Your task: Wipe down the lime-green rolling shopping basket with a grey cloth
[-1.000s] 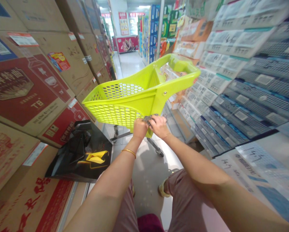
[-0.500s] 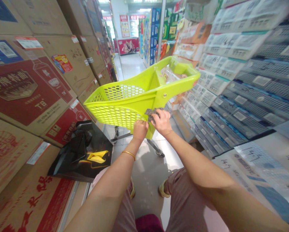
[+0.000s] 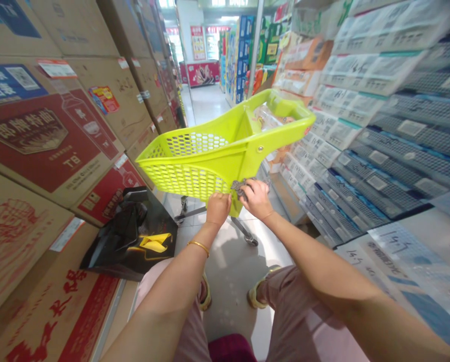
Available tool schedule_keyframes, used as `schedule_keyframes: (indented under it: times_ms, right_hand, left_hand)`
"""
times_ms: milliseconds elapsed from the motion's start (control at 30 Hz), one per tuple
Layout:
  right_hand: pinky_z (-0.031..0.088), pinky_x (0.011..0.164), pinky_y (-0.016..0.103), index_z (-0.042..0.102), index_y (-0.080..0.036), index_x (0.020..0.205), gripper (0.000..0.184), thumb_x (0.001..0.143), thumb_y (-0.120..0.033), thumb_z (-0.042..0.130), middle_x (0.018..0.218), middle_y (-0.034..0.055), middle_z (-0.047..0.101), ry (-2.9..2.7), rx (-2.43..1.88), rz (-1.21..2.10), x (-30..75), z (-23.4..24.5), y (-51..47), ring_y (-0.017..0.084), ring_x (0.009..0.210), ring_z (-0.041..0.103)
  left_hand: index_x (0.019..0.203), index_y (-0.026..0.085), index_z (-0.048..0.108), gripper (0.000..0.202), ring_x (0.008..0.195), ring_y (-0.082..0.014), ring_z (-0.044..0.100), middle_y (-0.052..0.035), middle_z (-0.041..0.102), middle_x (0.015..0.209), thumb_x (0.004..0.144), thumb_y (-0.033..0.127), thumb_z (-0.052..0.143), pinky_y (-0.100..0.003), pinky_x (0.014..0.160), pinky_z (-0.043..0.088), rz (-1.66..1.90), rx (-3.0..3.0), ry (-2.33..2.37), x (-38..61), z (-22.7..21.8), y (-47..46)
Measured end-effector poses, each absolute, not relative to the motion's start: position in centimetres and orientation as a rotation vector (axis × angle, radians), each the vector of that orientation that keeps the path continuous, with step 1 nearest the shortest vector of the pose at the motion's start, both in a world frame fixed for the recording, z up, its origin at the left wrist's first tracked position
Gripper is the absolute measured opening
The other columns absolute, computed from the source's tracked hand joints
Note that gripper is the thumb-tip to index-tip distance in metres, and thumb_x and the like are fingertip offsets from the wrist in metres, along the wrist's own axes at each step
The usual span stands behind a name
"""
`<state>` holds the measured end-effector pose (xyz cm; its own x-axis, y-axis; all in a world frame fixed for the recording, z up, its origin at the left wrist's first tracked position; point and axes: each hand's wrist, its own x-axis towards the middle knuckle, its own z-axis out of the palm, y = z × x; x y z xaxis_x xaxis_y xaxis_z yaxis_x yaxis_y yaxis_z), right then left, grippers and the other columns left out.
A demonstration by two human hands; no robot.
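A lime-green plastic shopping cart with a perforated basket stands side-on in front of me. My right hand is closed around a crumpled grey cloth and presses it against the lower side of the cart, near the leg. Just left of it, my left hand grips the bottom edge of the cart, its fingers curled and partly hidden. A gold bracelet circles the left wrist. Beneath the basket, dark legs end in casters on the floor.
Stacked cardboard cartons line the left side. A black bag with a yellow piece sits beside them. Wrapped packs and grey-blue cases are piled on the right. A tiled aisle runs ahead toward a red counter.
My right hand has slid the cloth slightly down the cart's side. The left hand keeps its grip. The whole view has shifted a little, so things appear farther right.
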<state>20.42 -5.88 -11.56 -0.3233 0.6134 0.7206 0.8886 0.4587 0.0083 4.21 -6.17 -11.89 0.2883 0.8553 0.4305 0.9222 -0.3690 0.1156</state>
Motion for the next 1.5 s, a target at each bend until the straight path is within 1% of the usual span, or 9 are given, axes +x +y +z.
schedule_keyframes:
  times_ms: [133, 400, 600, 800, 967, 1133, 1267, 1367, 1500]
  right_hand:
    - [0.030, 0.088, 0.037, 0.065, -0.019, 0.102, 0.025, 0.082, -0.027, 0.053, 0.109, 0.0111, 0.056, -2.032, -1.264, -0.523, 20.5, -11.1, -6.1, 0.025, 0.104, 0.042]
    - [0.029, 0.089, 0.038, 0.064, -0.019, 0.107, 0.028, 0.083, -0.027, 0.050, 0.111, 0.0114, 0.057, -2.155, -1.251, -0.444, 19.4, -11.3, -6.3, 0.025, 0.106, 0.042]
    - [0.028, 0.090, 0.037, 0.064, -0.020, 0.108, 0.029, 0.085, -0.030, 0.050, 0.113, 0.0107, 0.058, -2.116, -1.237, -0.531, 19.0, -10.8, -6.0, 0.025, 0.105, 0.043]
    - [0.027, 0.089, 0.037, 0.063, -0.020, 0.110, 0.030, 0.087, -0.031, 0.048, 0.117, 0.0114, 0.058, -2.171, -1.223, -0.568, 18.6, -10.6, -5.4, 0.025, 0.105, 0.042]
    - [0.026, 0.086, 0.035, 0.063, -0.020, 0.106, 0.025, 0.090, -0.029, 0.046, 0.116, 0.0096, 0.060, -2.267, -1.198, -0.585, 19.1, -12.7, -4.7, 0.022, 0.102, 0.044]
    - [0.025, 0.088, 0.035, 0.063, -0.019, 0.107, 0.025, 0.088, -0.026, 0.049, 0.117, 0.0103, 0.060, -2.338, -1.244, -0.518, 19.6, -15.8, -4.8, 0.022, 0.106, 0.043]
    - [0.027, 0.087, 0.035, 0.062, -0.017, 0.106, 0.023, 0.089, -0.023, 0.047, 0.114, 0.0103, 0.061, -2.415, -1.220, -0.520, 20.0, -17.2, -5.3, 0.022, 0.105, 0.045]
    - [0.027, 0.087, 0.035, 0.062, -0.018, 0.103, 0.022, 0.090, -0.021, 0.044, 0.110, 0.0086, 0.062, -2.459, -1.148, -0.573, 20.1, -16.8, -5.3, 0.021, 0.103, 0.046]
    - [0.025, 0.087, 0.035, 0.061, -0.020, 0.110, 0.026, 0.089, -0.022, 0.045, 0.115, 0.0091, 0.061, -2.345, -1.176, -0.573, 19.8, -13.9, -4.7, 0.022, 0.106, 0.045]
  left_hand:
    - [0.080, 0.015, 0.066, 0.035, 0.080, -0.0214, 0.056, -0.0105, 0.064, 0.076, 0.095, 0.027, 0.036, -0.032, 0.073, 0.037, -0.622, -2.395, -1.721, 4.1, -12.5, -6.4]
    - [0.085, 0.013, 0.067, 0.033, 0.084, -0.0226, 0.058, -0.0128, 0.067, 0.084, 0.093, 0.028, 0.039, -0.032, 0.074, 0.038, -0.579, -2.361, -1.925, 5.1, -13.2, -5.7]
    - [0.086, 0.013, 0.071, 0.036, 0.084, -0.0229, 0.061, -0.0141, 0.069, 0.086, 0.092, 0.028, 0.038, -0.031, 0.070, 0.038, -0.653, -2.280, -2.160, 6.0, -13.1, -5.3]
    - [0.079, 0.016, 0.073, 0.039, 0.078, -0.0207, 0.062, -0.0121, 0.072, 0.084, 0.092, 0.028, 0.038, -0.030, 0.063, 0.035, -0.746, -2.249, -2.273, 6.4, -13.1, -5.1]
    - [0.077, 0.016, 0.073, 0.037, 0.077, -0.0205, 0.062, -0.0116, 0.072, 0.082, 0.090, 0.025, 0.040, -0.030, 0.064, 0.037, -0.739, -2.204, -2.305, 6.7, -13.5, -4.9]
    - [0.073, 0.014, 0.072, 0.029, 0.081, -0.0223, 0.061, -0.0129, 0.071, 0.082, 0.084, 0.020, 0.046, -0.030, 0.068, 0.039, -0.744, -2.175, -2.276, 6.6, -14.3, -4.4]
    - [0.076, 0.015, 0.072, 0.036, 0.079, -0.0203, 0.061, -0.0115, 0.071, 0.081, 0.090, 0.025, 0.040, -0.029, 0.069, 0.038, -0.782, -2.205, -2.218, 6.5, -14.3, -4.4]
    - [0.079, 0.014, 0.073, 0.041, 0.079, -0.0200, 0.061, -0.0119, 0.071, 0.082, 0.093, 0.029, 0.037, -0.029, 0.069, 0.038, -0.764, -2.210, -2.221, 6.5, -14.1, -4.5]
    - [0.078, 0.015, 0.072, 0.039, 0.078, -0.0197, 0.060, -0.0113, 0.071, 0.081, 0.092, 0.026, 0.038, -0.029, 0.067, 0.036, -0.762, -2.213, -2.230, 6.5, -14.1, -4.6]
